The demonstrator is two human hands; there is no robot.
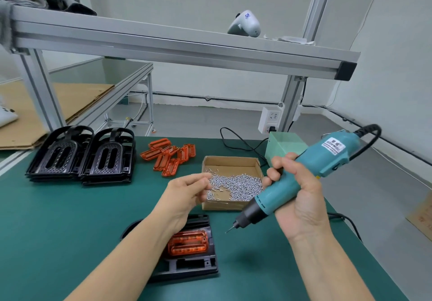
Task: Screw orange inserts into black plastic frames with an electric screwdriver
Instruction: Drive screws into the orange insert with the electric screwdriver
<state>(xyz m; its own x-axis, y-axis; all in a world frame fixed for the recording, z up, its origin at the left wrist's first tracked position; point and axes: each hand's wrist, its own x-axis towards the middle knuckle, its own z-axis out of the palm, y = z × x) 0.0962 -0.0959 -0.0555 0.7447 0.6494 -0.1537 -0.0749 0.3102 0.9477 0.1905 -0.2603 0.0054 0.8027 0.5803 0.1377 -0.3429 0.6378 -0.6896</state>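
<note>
Landmark: open brown cardboard box (211, 160) of small silver screws (236, 185) at mid-table on the green work mat (58, 219).

R hand (295, 191): clenched round the grip of the teal electric screwdriver (299, 174), held off the mat just right of the box. Bit points down-left, tip in the air near the box's front right corner; black cord leaves the rear end.

L hand (189, 189): blurred, over the box's front left edge, fingers part-curled toward the screws. Cannot tell if it holds a screw.

Work piece: black plastic frame (194, 261) flat on the mat in front of the box, translucent orange insert (187, 243) seated in it, partly under the L forearm.

Stock: loose pile of orange inserts (169, 156) left-rear of the box; two stacks of black frames (81, 156) further left.
</note>
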